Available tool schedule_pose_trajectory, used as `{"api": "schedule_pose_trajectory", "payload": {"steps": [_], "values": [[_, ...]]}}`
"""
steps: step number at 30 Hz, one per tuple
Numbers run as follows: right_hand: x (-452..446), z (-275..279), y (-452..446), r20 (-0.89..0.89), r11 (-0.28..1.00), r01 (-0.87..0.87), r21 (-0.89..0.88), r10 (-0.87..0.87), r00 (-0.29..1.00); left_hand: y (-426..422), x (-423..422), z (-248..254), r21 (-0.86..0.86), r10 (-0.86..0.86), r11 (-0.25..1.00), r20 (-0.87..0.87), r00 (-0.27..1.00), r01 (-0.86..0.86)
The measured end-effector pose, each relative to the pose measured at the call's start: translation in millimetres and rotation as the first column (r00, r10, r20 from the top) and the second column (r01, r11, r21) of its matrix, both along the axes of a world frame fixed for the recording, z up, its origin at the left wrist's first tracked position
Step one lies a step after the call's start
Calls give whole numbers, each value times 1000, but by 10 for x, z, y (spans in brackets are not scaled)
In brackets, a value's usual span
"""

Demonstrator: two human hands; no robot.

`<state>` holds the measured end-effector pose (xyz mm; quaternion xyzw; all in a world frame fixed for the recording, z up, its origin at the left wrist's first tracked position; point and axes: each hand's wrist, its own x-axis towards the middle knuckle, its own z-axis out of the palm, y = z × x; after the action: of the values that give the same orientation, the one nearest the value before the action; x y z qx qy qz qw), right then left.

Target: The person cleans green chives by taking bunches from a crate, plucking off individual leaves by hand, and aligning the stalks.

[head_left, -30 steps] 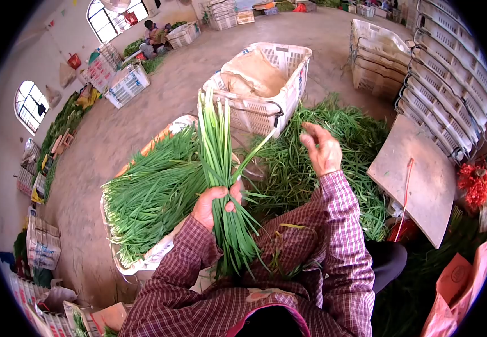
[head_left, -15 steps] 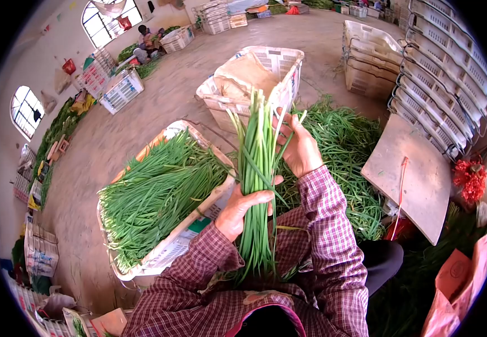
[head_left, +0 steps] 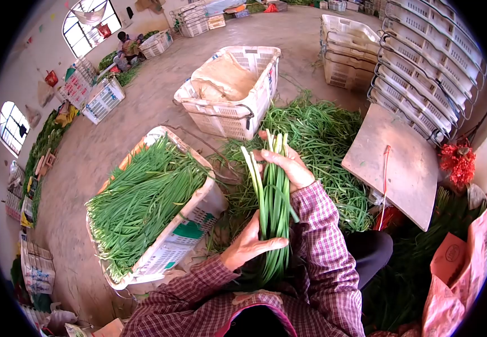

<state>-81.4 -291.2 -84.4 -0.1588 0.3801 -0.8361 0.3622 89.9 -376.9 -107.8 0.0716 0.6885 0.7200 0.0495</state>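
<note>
A bunch of long green stalks (head_left: 277, 208) with pale ends upward stands upright between my two hands, over my lap. My left hand (head_left: 250, 242) supports its lower part from the left, thumb lying across the front. Near the pale ends, my right hand (head_left: 289, 165) is wrapped round the bunch from the right. A white crate (head_left: 184, 216) heaped with green stalks (head_left: 142, 202) stands to the left of my hands. Loose greens (head_left: 327, 140) lie in a pile on the floor beyond my right hand.
A crate with a tan cloth (head_left: 226, 78) inside stands ahead. Stacked crates (head_left: 423, 73) rise at the right, behind a tilted board (head_left: 392, 163) with a red cord. At the lower right is a pink sack (head_left: 468, 269). A person (head_left: 126, 49) sits far back left.
My right hand has come in from the right and closed round the bunch near its pale ends. The bunch sits lower and further right, and the view has shifted.
</note>
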Motion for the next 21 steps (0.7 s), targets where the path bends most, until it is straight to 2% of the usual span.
{"api": "schedule_pose_trajectory", "payload": {"steps": [1, 2, 4, 5, 6, 8, 10, 12, 13, 14, 16, 18, 19, 20, 21], "values": [[16, -80, 45, 13, 996, -66, -61, 67, 998, -33, 42, 28, 179, -77, 982, 106, 991, 57], [15, -227, 44, 22, 989, -107, -100, 109, 994, -90, 93, 87, 229, -132, 969, 174, 976, 91], [148, -151, 98, 63, 991, -119, -62, 123, 990, -237, 110, 45, 31, -141, 990, 168, 976, 137], [157, -209, 89, 41, 987, -147, -62, 150, 988, -331, 110, 63, -130, -130, 977, 258, 958, 168], [170, -215, 90, 54, 979, -193, -68, 197, 979, -343, 87, 45, -186, -49, 976, 299, 953, 109], [195, -231, 91, 9, 961, -269, -64, 270, 963, -457, 16, 114, -320, -36, 934, 351, 936, 157], [258, -160, 71, -33, 958, -284, -27, 283, 958, -464, -33, 204, -298, -22, 947, 311, 950, 119], [298, -125, 68, -29, 959, -282, -27, 281, 959, -513, -152, 314, -410, -66, 884, 366, 928, 225], [303, -124, 60, -29, 959, -282, -28, 282, 959, -543, -173, 269, -411, -66, 884, 367, 928, 225], [307, -126, 55, -83, 964, -265, -16, 263, 961, -585, -207, 177, -428, -126, 887, 132, 983, 171], [324, -136, 52, -132, 969, -247, -1, 245, 961, -596, -201, 397, -373, -152, 905, 161, 975, 203], [331, -133, 34, -235, 990, -136, 28, 139, 962, -737, -217, 401, -286, -203, 927, 164, 965, 244], [367, -73, 53, -176, 989, -141, 35, 145, 974, -836, -218, 311, -264, -195, 938, 140, 971, 226], [369, -53, 52, -177, 989, -142, 37, 146, 973, -945, -239, 264, -199, -219, 948, 158, 963, 249], [372, -41, 47, -217, 989, -138, 48, 145, 965, -960, -268, 284, -33, -191, 980, 121, 974, 196]]}}
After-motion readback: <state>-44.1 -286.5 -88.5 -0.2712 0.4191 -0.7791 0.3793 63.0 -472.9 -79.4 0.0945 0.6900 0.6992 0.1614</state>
